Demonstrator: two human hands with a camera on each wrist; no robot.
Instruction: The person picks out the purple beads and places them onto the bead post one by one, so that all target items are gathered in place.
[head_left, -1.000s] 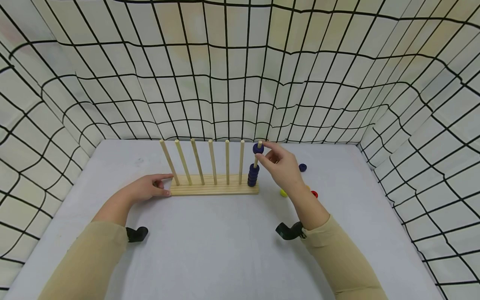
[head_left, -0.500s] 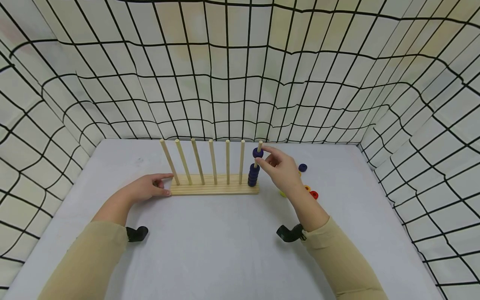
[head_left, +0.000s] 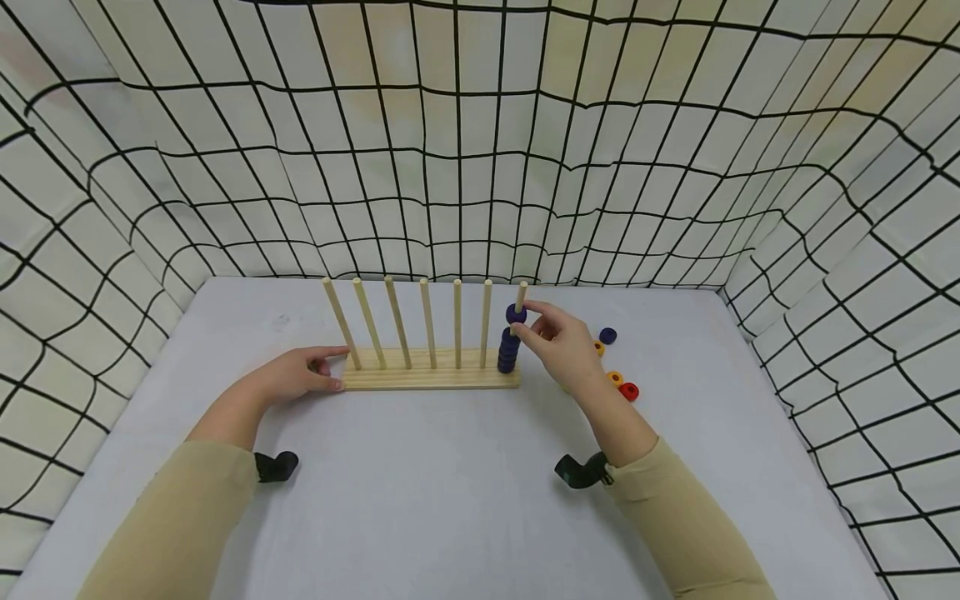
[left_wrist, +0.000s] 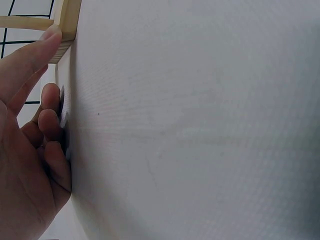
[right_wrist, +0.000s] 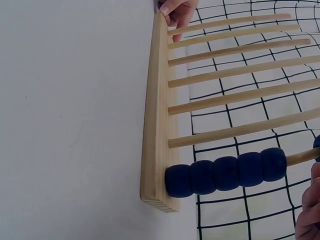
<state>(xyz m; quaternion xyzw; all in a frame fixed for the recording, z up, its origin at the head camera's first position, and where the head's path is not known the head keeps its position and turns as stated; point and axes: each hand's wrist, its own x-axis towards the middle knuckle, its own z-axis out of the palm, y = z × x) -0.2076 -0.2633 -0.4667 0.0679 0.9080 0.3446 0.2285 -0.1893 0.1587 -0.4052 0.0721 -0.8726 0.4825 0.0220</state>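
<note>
Threading a blue ring down the rightmost upright peg.
Right hand pinches it; five rings stacked below; left hand, fingers relaxed, rests against wooden rack.

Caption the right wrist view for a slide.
Five dark blue rings stacked on the end peg of a seven-peg wooden rack, fingertips steadying its far end.
</note>
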